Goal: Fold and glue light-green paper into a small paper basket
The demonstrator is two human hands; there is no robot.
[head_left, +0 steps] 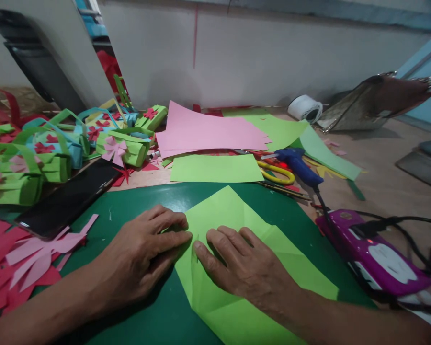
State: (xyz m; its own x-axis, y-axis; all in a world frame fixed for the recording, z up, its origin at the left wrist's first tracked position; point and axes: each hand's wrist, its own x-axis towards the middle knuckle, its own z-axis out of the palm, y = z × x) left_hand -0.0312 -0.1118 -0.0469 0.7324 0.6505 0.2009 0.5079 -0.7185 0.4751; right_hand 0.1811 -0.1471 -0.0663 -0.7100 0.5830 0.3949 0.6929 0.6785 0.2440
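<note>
A creased sheet of light green paper [244,220] lies in front of me on a dark green mat [129,292], one corner pointing away from me. At the sheet's left edge, the thumb and fingers of my left hand [147,249] are pressed together on the paper. My right hand [244,263] rests on top of the sheet, fingers apart and slightly bent, the thumb beside a small crease. Part of the sheet is hidden under my right hand and forearm.
Behind the mat lie a green strip [215,168], pink paper [211,129], yellow-handled scissors [278,173] and a blue glue gun [298,165]. On the right is a purple power strip [377,258] with cables. Paper bags [125,146], a phone [72,196] and cut flowers [46,251] are left.
</note>
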